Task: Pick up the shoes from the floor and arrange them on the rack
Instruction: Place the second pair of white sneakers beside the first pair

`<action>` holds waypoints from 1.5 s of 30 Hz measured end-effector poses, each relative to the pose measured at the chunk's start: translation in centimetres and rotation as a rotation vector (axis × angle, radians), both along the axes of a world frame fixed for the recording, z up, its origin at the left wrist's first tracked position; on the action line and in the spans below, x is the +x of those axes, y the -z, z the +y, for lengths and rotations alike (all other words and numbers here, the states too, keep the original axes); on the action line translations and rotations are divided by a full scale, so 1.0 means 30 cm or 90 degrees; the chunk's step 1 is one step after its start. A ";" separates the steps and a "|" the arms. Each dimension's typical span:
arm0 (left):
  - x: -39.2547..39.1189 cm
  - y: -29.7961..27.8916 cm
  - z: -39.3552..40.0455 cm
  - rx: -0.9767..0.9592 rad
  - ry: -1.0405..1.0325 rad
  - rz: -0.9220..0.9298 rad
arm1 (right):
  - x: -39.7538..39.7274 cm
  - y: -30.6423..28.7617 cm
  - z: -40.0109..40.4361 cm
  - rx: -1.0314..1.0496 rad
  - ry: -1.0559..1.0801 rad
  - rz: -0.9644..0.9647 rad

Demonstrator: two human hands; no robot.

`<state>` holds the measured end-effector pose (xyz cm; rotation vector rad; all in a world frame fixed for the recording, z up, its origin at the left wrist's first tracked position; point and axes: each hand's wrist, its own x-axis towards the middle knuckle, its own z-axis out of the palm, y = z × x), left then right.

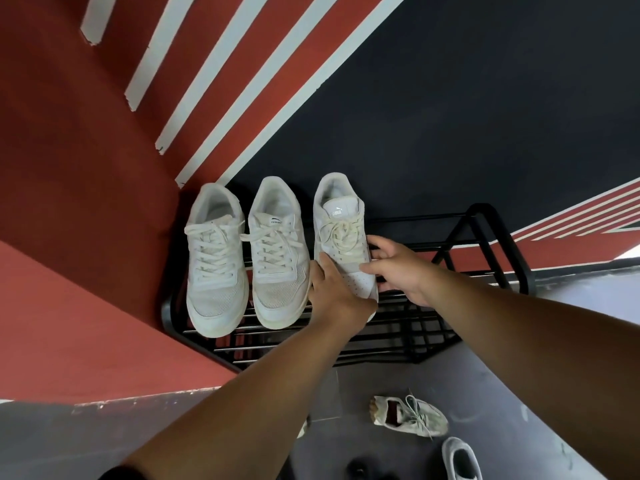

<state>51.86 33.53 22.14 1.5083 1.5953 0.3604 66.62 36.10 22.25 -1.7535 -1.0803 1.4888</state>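
Observation:
Three white sneakers stand side by side on the top shelf of a black wire rack (429, 320), toes toward me. The left sneaker (214, 265) and the middle sneaker (278, 258) stand free. The right sneaker (341, 230) is held at its toe end by both hands. My left hand (334, 292) covers the toe with its thumb on the left side. My right hand (398, 268) grips the right side with curled fingers. On the grey floor lie a worn white sneaker (412, 415) on its side and another white sneaker (460, 460) at the bottom edge.
The rack stands in a corner against a red wall (69, 168) on the left and a dark wall (450, 116) with white stripes behind. The right half of the top shelf holds no shoes. A dark object (358, 467) lies on the floor at the bottom edge.

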 end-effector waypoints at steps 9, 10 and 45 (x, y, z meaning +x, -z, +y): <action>-0.009 -0.039 -0.096 0.072 0.032 0.063 | 0.019 -0.014 -0.143 0.054 0.020 -0.058; -0.013 -0.051 -0.126 0.120 0.019 0.071 | 0.033 -0.022 -0.182 0.072 0.039 -0.074; 0.830 1.864 -1.219 -0.491 0.159 0.211 | 0.767 1.976 -1.628 -0.333 0.232 -0.048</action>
